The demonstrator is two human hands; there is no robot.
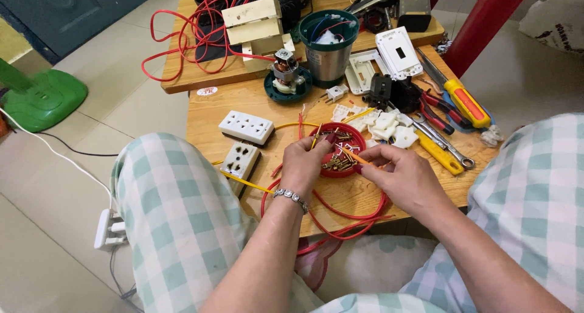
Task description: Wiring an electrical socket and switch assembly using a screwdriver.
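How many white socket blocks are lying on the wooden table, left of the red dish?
2: one socket block lies farther up the wooden table; the other socket block is nearer, by the left hand. None seem hidden.

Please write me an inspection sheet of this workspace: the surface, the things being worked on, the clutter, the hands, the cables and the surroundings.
Surface: low wooden table, a second one behind it.
Job's things: red dish of small metal parts; thin yellow tool over it.
Clutter: two white sockets, small motor, metal cup, white switch plates, yellow screwdriver, wrench, pliers.
Grippers: left hand pinches something at the dish, with a bracelet on the wrist; right hand holds the tool.
Cables: red wire looped on the table; yellow wire; white cord on floor.
Surroundings: tiled floor, green fan base, white power strip.
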